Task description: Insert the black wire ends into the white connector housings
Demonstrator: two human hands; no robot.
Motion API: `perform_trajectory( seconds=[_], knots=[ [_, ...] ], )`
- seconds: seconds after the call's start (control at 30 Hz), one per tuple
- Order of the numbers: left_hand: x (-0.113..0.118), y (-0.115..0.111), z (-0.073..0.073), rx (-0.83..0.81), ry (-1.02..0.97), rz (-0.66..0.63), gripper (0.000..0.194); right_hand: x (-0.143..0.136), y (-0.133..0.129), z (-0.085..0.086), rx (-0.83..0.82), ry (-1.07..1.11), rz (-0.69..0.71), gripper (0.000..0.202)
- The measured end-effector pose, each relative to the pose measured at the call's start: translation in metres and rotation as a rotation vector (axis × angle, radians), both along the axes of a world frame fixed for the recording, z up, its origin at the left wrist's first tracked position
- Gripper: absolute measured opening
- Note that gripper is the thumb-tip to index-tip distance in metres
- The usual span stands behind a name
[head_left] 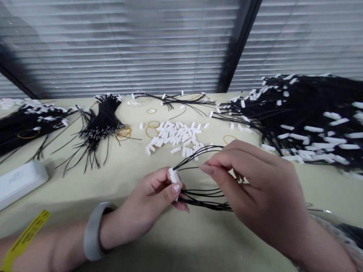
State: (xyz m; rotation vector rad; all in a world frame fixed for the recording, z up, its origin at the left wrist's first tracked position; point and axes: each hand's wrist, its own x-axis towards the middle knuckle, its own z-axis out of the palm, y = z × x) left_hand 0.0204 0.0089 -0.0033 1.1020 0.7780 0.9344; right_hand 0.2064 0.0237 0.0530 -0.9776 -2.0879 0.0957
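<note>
The slim white plastic connector (175, 179) sits in the left hand (151, 196), whose thumb and fingers are clamped around it; its long axis runs from a far end tilted slightly left to a near end closer to the wearer. Flexible thin black wires (204, 194) leave its right side. The right hand (255, 185) is to the right of the connector, apart from it, thumb and index fingertips pinched together on a single thin black wire (188, 168) that leads left to the connector's far end. Thus the connector lies directly left and slightly nearward of those right fingertips, above the pale tabletop (170, 241).
</note>
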Motion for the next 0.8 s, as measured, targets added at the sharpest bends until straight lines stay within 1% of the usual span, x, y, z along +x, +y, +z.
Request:
perform_trajectory(
  seconds=[0.3,0.57,0.8],
  knots=[
    [-0.0003,-0.0009,-0.0006,-0.004,-0.039,-0.007,0.012,-0.0006,0.0021,-0.0028,0.025,-0.019,-0.006,0.011],
    [-0.0020,0.0008,-0.0036,-0.041,-0.083,-0.005,0.010,0.0056,0.0083,-0.0055,0.051,-0.097,0.081,0.013],
    [-0.0024,0.0002,-0.0035,-0.071,-0.135,-0.004,0.011,0.0091,0.0102,-0.0072,0.057,-0.149,0.127,0.017]
  ],
)
